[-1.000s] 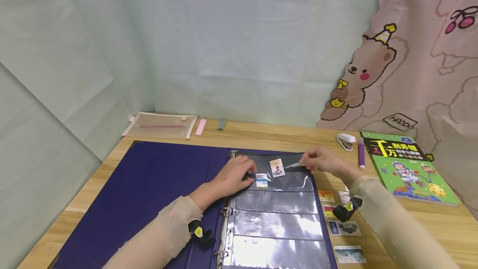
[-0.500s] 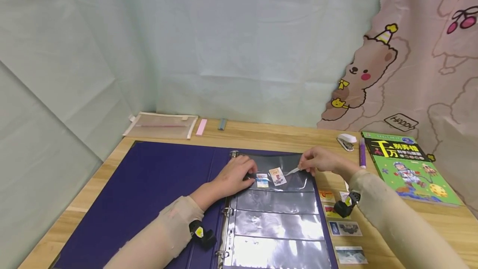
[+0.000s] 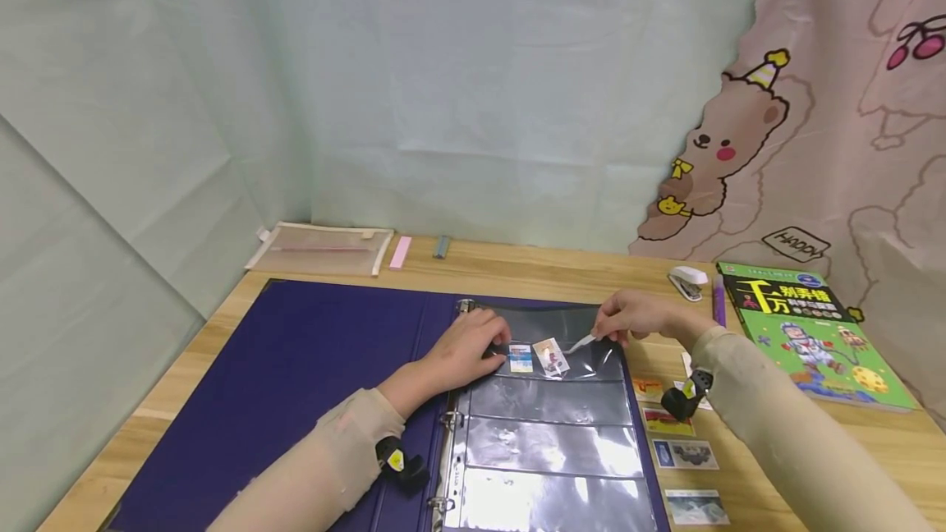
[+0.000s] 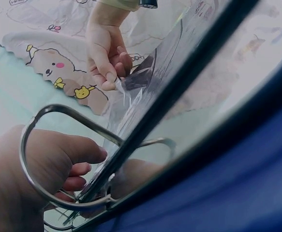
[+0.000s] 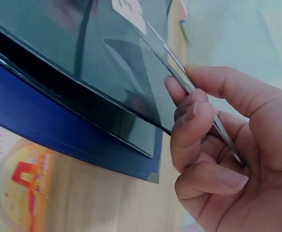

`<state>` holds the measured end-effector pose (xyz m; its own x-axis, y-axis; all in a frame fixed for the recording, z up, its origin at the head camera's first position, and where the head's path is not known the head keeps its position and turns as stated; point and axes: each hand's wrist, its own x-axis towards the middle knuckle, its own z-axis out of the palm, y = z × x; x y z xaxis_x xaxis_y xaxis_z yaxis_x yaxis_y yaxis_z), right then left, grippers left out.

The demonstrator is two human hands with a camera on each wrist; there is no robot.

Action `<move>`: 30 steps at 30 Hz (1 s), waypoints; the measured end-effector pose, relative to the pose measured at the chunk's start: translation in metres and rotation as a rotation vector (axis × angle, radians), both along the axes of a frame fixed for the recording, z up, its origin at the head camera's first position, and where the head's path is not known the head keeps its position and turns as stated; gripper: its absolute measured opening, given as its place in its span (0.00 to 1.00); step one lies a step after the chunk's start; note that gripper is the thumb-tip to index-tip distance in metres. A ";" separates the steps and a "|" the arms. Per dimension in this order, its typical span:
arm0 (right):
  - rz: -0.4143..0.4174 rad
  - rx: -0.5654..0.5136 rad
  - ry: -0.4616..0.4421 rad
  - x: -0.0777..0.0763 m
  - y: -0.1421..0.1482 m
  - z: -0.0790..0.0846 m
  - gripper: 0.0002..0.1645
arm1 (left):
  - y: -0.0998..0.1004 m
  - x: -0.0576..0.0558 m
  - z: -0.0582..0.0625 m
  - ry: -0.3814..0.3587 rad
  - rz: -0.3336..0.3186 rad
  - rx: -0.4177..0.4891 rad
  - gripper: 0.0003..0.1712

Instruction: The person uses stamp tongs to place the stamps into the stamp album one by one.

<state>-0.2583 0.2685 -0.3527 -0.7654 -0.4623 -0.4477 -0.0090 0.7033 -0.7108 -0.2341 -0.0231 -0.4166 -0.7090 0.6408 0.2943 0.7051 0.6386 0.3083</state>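
My right hand [image 3: 630, 316] pinches slim metal tweezers [image 3: 581, 344] over the top of an album page. The tweezer tips meet a small stamp [image 3: 550, 357] that lies tilted at the top pocket strip [image 3: 591, 361]. Just left of it sits an upright blue-and-white stamp [image 3: 521, 358]. My left hand [image 3: 464, 350] rests on the page's upper left by the binder rings, fingers loosely bent, thumb close to the blue stamp. In the right wrist view, thumb and fingers wrap the tweezers, whose far end points into the palm. A metal ring [image 4: 27, 162] crosses in front of the left hand.
The open dark blue binder [image 3: 310, 384] fills the front of the table. Right of it lie several loose stamps [image 3: 691, 455]. Farther back are a green book [image 3: 813, 343], a purple marker [image 3: 719, 302], a white stapler [image 3: 688, 282] and a mesh pouch [image 3: 321, 249].
The tweezers have drawn the tilted stamp downward, from above the top strip to beside the blue stamp. The right hand shifted slightly with it; the left hand stayed in place.
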 end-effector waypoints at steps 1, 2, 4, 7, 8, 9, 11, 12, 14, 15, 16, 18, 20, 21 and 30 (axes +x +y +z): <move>0.000 0.006 -0.001 0.000 0.001 0.001 0.13 | 0.000 0.000 0.000 -0.003 0.001 -0.003 0.10; 0.000 0.010 0.002 -0.001 0.001 0.002 0.13 | 0.000 0.000 0.000 -0.005 0.002 -0.004 0.10; 0.001 0.021 0.012 -0.002 0.003 0.004 0.14 | 0.001 0.000 0.000 -0.007 0.003 -0.007 0.10; -0.001 0.020 0.028 -0.002 0.005 0.006 0.15 | 0.001 0.000 0.000 -0.004 0.002 -0.011 0.10; -0.004 0.016 0.037 -0.003 0.006 0.006 0.16 | 0.001 0.000 0.000 -0.002 0.001 -0.012 0.10; -0.008 0.011 0.044 -0.003 0.006 0.006 0.16 | 0.001 0.000 0.001 0.000 0.001 -0.015 0.10; -0.017 -0.001 0.069 -0.003 0.006 0.006 0.17 | 0.001 0.000 0.001 0.000 -0.001 -0.016 0.10; -0.022 -0.011 0.081 -0.003 0.005 0.006 0.17 | 0.000 0.000 0.001 0.001 -0.004 -0.017 0.10; -0.023 -0.026 0.112 -0.003 0.003 0.005 0.16 | 0.000 0.001 0.002 -0.002 -0.003 -0.020 0.10; -0.025 -0.030 0.122 -0.004 0.002 0.004 0.16 | 0.000 0.001 0.002 -0.003 -0.003 -0.021 0.10; -0.024 -0.034 0.130 -0.004 0.000 0.003 0.15 | 0.000 0.001 0.002 -0.006 -0.004 -0.021 0.10; -0.023 -0.043 0.143 -0.004 -0.004 0.002 0.15 | 0.000 0.001 0.002 -0.009 -0.004 -0.019 0.10; -0.020 -0.041 0.152 -0.004 -0.008 0.001 0.14 | 0.000 0.000 0.002 -0.012 -0.002 -0.016 0.10; -0.019 -0.040 0.155 -0.004 -0.010 0.001 0.14 | 0.000 0.000 0.002 -0.011 -0.002 -0.015 0.10; 0.018 -0.012 0.196 -0.005 -0.014 0.001 0.09 | 0.000 0.000 0.001 -0.016 -0.003 -0.012 0.10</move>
<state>-0.2629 0.2547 -0.3517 -0.8291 -0.4808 -0.2854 -0.1606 0.6936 -0.7022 -0.2340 -0.0233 -0.4152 -0.7117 0.6464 0.2751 0.7021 0.6403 0.3117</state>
